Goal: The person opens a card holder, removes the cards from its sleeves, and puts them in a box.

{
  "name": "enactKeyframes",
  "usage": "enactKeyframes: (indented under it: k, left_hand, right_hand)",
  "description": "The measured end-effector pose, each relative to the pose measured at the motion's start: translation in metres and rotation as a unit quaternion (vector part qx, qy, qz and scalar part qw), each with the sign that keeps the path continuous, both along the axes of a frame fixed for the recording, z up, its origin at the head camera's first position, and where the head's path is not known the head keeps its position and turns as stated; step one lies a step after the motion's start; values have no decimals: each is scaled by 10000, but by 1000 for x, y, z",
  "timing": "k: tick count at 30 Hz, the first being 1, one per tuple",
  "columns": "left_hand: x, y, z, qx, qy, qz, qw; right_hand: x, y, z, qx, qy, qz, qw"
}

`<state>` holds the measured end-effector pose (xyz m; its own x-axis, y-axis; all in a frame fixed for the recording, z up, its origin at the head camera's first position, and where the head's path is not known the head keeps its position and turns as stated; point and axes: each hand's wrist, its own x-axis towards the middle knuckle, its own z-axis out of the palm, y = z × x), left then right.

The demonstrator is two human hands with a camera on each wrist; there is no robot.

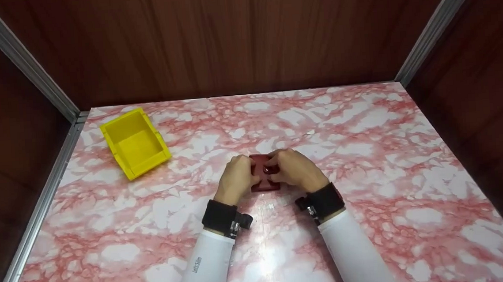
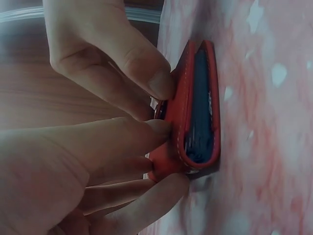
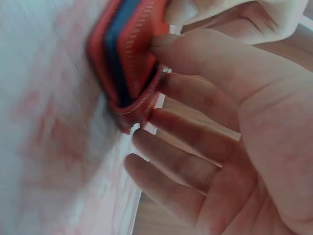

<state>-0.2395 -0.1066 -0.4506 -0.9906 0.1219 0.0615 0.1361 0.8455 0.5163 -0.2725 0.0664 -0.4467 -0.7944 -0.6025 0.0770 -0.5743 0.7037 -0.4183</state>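
Note:
A red leather card holder (image 1: 265, 185) with pale stitching lies on the table between both hands. Dark inner sleeves (image 2: 199, 107) show at its open edge in the left wrist view. My left hand (image 1: 235, 179) grips its left side, thumb on the top cover and fingers along the folded spine. From the right, my right hand (image 1: 297, 168) pinches the holder's closing strap (image 3: 137, 111) between thumb and index finger, close to a small metal snap (image 3: 167, 70). The other right fingers extend beside the strap. In the head view the hands cover both sides of the holder.
A yellow plastic bin (image 1: 139, 149) with nothing inside stands at the table's back left. The red-and-white marbled tabletop (image 1: 369, 186) is enclosed by dark wood panels (image 1: 235, 40) with metal corner rails (image 1: 442, 17). Black wrist cameras (image 1: 244, 221) sit inside both forearms.

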Motion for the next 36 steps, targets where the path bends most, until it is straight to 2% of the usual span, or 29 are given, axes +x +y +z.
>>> enactKeyframes:
  k: [6,11,16,20,23,26,28,31,33,36]
  left_hand:
    - [0,9,-3,81,152,-97,9998]
    - [1,6,-4,312,159,-79,9994]
    - [1,6,-5,285,132,-49,9995]
    - [2,6,-6,283,188,15,9994]
    - [3,7,-4,421,189,185,9988]
    - [4,5,0,687,104,526,9962]
    - [4,5,2,946,-45,750,9927]
    - [4,4,2,1095,-208,975,9890]
    - [5,4,2,1106,-298,1024,9881]
    - [5,5,1,1063,-334,1063,9881]
  right_hand:
    - [-3,9,3,53,-172,-73,9998]
    - [-4,6,4,110,-212,-178,9996]
    - [-3,6,5,157,-264,-282,9991]
    - [-2,6,8,172,-119,-344,9992]
    - [0,6,12,95,193,-789,9966]
    - [2,4,16,10,386,-1414,9892]
    - [4,0,17,-29,241,-1743,9844]
    - [6,-7,14,8,-163,-1978,9801]
    - [7,-11,11,97,-397,-2086,9771]
    - [8,-15,5,333,-522,-2213,9732]
